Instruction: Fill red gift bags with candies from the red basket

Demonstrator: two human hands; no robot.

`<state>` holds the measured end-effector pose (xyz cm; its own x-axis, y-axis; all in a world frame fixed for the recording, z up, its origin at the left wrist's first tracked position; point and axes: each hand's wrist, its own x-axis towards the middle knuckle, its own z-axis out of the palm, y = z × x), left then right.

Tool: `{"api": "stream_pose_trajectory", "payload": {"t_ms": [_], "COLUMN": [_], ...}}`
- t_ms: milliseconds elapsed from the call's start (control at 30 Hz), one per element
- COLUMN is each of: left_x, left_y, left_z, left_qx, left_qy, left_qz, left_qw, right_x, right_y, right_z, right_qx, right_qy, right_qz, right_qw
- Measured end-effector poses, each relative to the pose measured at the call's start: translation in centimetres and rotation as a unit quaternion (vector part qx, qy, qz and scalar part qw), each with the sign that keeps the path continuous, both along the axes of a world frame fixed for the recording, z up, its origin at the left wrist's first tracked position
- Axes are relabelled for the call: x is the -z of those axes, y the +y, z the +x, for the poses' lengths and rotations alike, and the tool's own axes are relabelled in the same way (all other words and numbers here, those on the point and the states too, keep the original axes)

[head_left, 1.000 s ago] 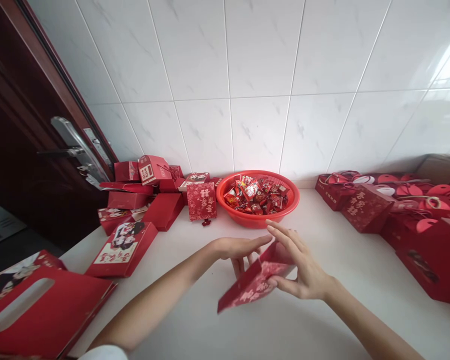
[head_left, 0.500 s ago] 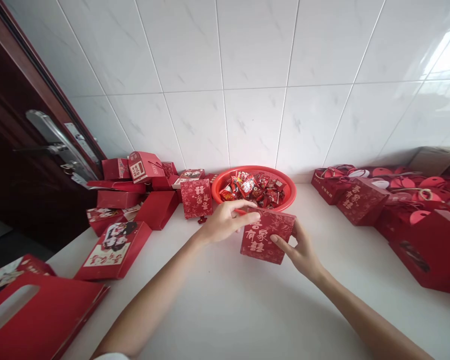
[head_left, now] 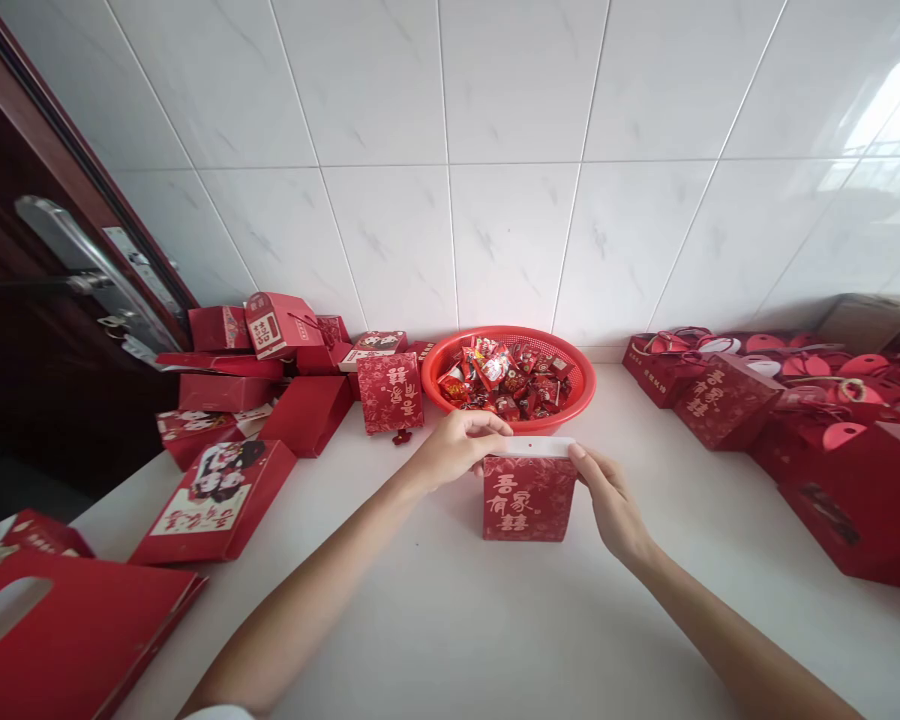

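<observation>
A red paper gift box (head_left: pixel 529 500) with pale lettering stands upright on the white table in front of me. A white flap (head_left: pixel 536 447) with a small hole shows at its top. My left hand (head_left: pixel 461 445) is closed on the box's upper left corner, with its fingertips partly behind the flap. On the other side, my right hand (head_left: pixel 611 500) grips the upper right corner, thumb on the end of the flap and fingers mostly hidden. Just behind the box sits a red plastic basket (head_left: pixel 586 395) with wrapped candies (head_left: pixel 506 375) in it.
Red boxes (head_left: pixel 214 500) of several kinds lie piled at left, with a red bag (head_left: pixel 82 630) at the near left edge. Another patterned box (head_left: pixel 390 393) stands left of the basket. Tied boxes (head_left: pixel 727 400) crowd the right. A dark door (head_left: pixel 37 330) is at far left.
The box has come upright and slightly towards me, and its white flap now shows at the top. My right hand has shifted from the box's front to its upper right corner.
</observation>
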<state>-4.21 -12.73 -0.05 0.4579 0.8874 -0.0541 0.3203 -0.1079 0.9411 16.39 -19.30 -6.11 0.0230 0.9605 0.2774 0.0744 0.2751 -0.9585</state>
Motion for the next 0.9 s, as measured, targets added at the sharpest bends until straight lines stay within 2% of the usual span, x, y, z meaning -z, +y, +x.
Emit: {"api": "stream_pose_trajectory", "payload": {"t_ms": [100, 200, 333, 400, 567, 667, 900], "left_x": [-0.3, -0.5, -0.3, 0.0, 0.2, 0.1, -0.3], "left_y": [-0.3, -0.7, -0.9, -0.9, -0.9, -1.0, -1.4], "left_z": [0.1, 0.2, 0.1, -0.2, -0.6, -0.5, -0.5], "left_qx": [-0.005, 0.01, 0.026, 0.048, 0.068, 0.074, 0.064], "left_qy": [-0.015, 0.008, 0.012, 0.009, 0.021, 0.014, 0.018], "left_qz": [0.028, 0.05, 0.069, 0.074, 0.093, 0.101, 0.084], "left_qw": [0.999, 0.999, 0.997, 0.996, 0.993, 0.992, 0.994], "right_x": [0.3, 0.7, 0.5, 0.2, 0.0, 0.3, 0.5], "right_y": [0.4, 0.8, 0.8, 0.7, 0.3, 0.2, 0.3], "right_z": [0.0, 0.1, -0.2, -0.5, -0.8, -0.8, -0.7], "right_qx": [0.01, 0.033, 0.041, 0.042, 0.083, 0.074, 0.069], "right_qy": [0.018, 0.02, 0.012, 0.003, -0.076, -0.107, -0.107], "right_qz": [-0.02, -0.025, -0.035, -0.019, 0.113, 0.11, 0.087], "right_qw": [1.0, 0.999, 0.998, 0.999, 0.987, 0.985, 0.988]}}
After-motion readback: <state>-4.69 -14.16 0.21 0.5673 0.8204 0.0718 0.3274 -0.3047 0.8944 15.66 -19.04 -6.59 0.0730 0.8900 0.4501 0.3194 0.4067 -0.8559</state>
